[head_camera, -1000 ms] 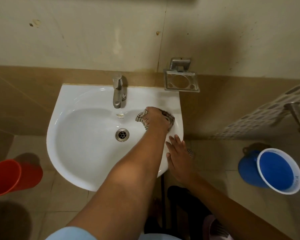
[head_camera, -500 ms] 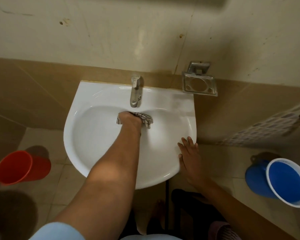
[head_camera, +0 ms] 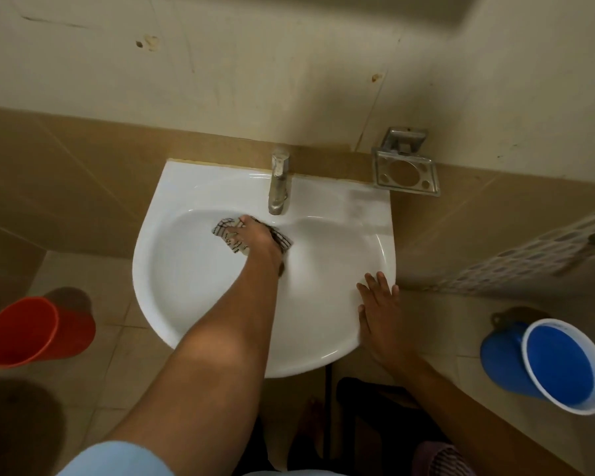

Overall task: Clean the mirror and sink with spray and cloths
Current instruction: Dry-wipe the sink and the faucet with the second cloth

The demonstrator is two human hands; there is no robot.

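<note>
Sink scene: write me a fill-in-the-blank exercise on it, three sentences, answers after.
1. The left hand presses a checked ____ against the back of the sink bowl.
2. The right hand rests open on the sink's ____ rim.
3. On the floor, the bucket at right is ____, and the red bucket is at left.

Missing words: cloth; right; blue

One sink (head_camera: 323, 341), one tap (head_camera: 278, 187), one cloth (head_camera: 227, 231), two buckets (head_camera: 38, 326) (head_camera: 547, 364), one wall holder (head_camera: 406, 176).

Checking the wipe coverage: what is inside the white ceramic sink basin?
Inside the white ceramic sink, the left hand presses a checked cloth below the metal tap. The forearm hides the drain.
</note>
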